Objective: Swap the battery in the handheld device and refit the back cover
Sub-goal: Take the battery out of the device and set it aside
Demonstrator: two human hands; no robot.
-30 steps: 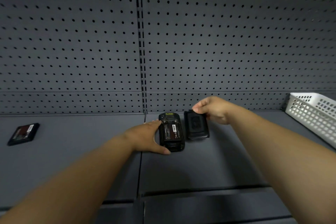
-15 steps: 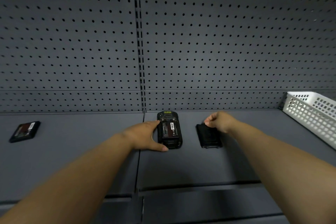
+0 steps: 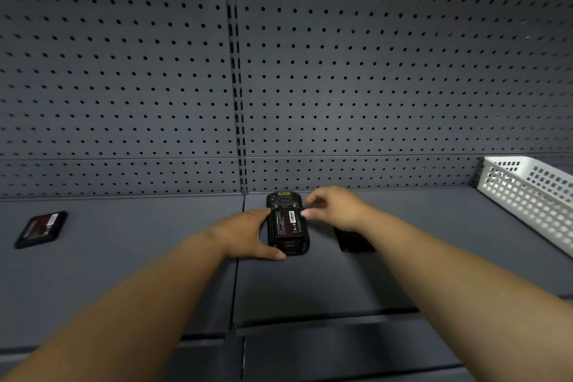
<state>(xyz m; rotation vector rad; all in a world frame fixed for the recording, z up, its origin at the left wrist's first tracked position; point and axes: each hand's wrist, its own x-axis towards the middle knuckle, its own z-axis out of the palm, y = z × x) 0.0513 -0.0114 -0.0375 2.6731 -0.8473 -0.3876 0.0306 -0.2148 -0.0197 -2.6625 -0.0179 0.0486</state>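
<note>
Right hand [image 3: 335,208] off back cover [image 3: 353,240], now over device [image 3: 288,223].

Dim, even light with soft shadows; wide-angle bowing at the edges and slight motion blur throughout.

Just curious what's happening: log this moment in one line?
left hand steadies black handheld device | right hand at exposed battery | black back cover off, beside device

matt grey metal pegboard wall [image 3: 372,71]; white perforated plastic basket [image 3: 527,195]; black plastic handheld device [image 3: 288,226], faintly glossy.
</note>
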